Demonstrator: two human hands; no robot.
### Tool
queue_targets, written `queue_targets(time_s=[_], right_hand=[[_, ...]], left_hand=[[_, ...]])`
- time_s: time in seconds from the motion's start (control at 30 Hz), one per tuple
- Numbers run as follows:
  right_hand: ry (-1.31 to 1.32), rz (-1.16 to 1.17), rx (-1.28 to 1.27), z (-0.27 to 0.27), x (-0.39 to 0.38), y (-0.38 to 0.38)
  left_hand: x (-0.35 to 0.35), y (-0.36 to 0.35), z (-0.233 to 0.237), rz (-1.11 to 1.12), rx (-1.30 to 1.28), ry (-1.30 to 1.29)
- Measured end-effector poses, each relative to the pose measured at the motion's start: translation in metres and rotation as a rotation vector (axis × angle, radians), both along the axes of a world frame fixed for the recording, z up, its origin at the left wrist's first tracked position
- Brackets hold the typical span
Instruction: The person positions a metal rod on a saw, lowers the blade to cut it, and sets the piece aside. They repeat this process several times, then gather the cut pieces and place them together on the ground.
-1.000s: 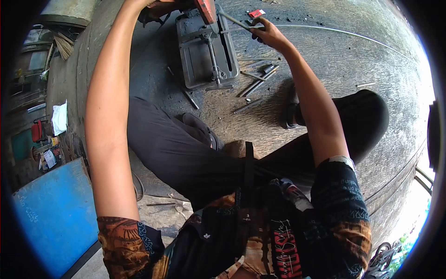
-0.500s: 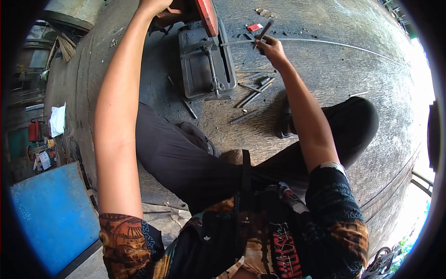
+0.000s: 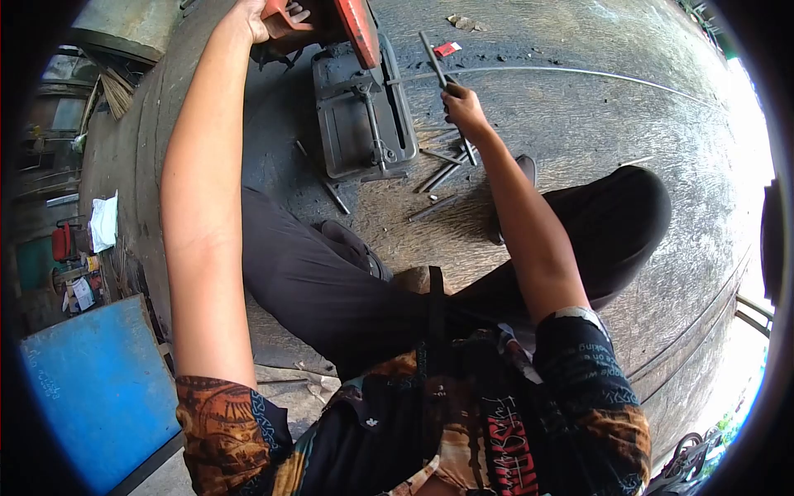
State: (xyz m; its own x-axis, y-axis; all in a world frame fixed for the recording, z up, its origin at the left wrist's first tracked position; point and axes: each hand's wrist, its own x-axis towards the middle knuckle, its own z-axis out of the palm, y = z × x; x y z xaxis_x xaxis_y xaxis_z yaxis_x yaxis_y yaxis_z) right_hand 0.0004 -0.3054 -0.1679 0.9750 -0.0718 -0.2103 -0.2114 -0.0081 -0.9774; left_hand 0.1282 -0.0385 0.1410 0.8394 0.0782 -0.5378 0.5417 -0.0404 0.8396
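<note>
At the top, my left hand (image 3: 263, 18) is wrapped round the red handle (image 3: 284, 20) of a cutting machine, whose red guard (image 3: 357, 33) stands over its grey metal base (image 3: 347, 132). My right hand (image 3: 463, 109) grips a dark metal rod (image 3: 432, 58) right of the base; the rod sticks out on both sides of the fist. Beyond the rod, a long thin metal strip (image 3: 571, 73) runs from the clamp (image 3: 368, 91) of the base out to the right. Short cut rods (image 3: 442, 175) lie on the floor below my right hand.
Another rod (image 3: 322, 178) lies left of the base. A red packet (image 3: 447, 50) is on the floor near the top. My feet and bent knees are close below the machine. A blue board (image 3: 103, 380) is at the lower left, with a white bag (image 3: 103, 223) above it.
My right hand has moved slightly left and down, and the rod in it has swung round to point up and left. My left hand has shifted a little left, still on the handle.
</note>
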Motion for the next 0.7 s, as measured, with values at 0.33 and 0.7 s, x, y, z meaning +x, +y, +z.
queue_targets(time_s=[0.33,0.7], right_hand=[[0.060,-0.069,0.065,0.012,-0.021,0.006],[0.131,-0.026,0.091,0.030,-0.022,0.022]], left_hand=[[0.021,0.013,-0.002,-0.082,-0.084,-0.012],[0.017,0.016,-0.008,-0.129,-0.078,0.024]])
